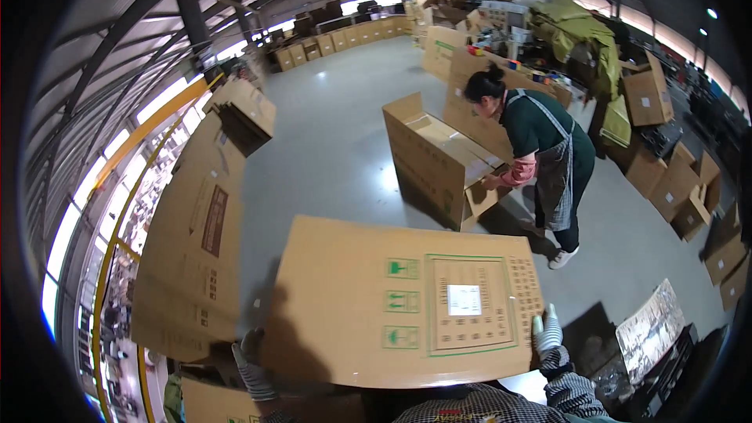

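Note:
A large brown cardboard box (352,298) with green printed marks and a white label (464,300) is right in front of my body, between my two hands. My left hand (252,364), in a striped glove, grips its lower left edge, partly in shadow. At the right edge my right hand (548,333), also gloved, presses against the side with the thumb pointing up. The fingers of both hands are partly hidden by the box. The box's underside is out of sight.
A co-worker (552,149) in an apron bends over an opened carton (427,160) ahead. Tall cartons (196,251) stand close on the left, beside a yellow railing (98,321). Silvery sheet material (650,329) lies at the near right. More boxes (674,192) line the right side.

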`<state>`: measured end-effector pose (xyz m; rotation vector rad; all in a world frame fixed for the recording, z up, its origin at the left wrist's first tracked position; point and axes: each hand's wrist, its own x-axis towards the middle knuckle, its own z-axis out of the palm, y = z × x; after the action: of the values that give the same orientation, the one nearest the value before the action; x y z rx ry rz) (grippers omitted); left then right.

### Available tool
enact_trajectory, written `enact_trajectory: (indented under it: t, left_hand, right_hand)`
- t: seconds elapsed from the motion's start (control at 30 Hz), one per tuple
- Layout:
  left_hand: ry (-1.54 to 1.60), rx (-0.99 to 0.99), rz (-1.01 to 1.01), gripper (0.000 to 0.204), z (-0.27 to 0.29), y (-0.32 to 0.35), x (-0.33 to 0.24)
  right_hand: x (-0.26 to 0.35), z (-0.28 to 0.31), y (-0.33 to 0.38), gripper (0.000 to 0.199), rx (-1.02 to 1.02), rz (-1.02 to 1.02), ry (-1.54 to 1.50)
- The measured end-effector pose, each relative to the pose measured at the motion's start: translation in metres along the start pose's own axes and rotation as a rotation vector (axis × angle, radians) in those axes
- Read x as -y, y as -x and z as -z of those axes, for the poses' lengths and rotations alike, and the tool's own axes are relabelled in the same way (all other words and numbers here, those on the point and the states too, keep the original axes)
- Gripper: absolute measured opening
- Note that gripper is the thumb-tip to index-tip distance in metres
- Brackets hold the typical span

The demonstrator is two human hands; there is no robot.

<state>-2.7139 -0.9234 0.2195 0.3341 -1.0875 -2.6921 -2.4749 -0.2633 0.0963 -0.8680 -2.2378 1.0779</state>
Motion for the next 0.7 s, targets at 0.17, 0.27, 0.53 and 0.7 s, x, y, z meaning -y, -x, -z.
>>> enact_trajectory:
  t: [0.17, 0.27, 0.53, 0.7]
  left_hand:
    - [-0.498, -0.074, -0.004, 0.070, 0.049, 0.002, 0.044]
    - [-0.464, -0.109, -0.013, 0.076, -0.024, 0.024, 0.094]
    - [-0.642, 0.096, -0.260, 0.051, -0.022, 0.059, 0.200]
    - [-0.518, 0.283, -0.249, 0.023, -0.170, 0.092, 0.263]
  right_hand:
    - [-0.043, 0.029, -0.004, 0.052, 0.045, -0.321, 0.118]
    - [-0.162, 0.066, 0.011, 0.043, -0.068, -0.565, -0.086]
    - [-0.205, 0.085, -0.019, 0.061, -0.007, -0.554, -0.461]
    - [-0.203, 0.085, -0.056, 0.063, 0.039, -0.510, -0.581]
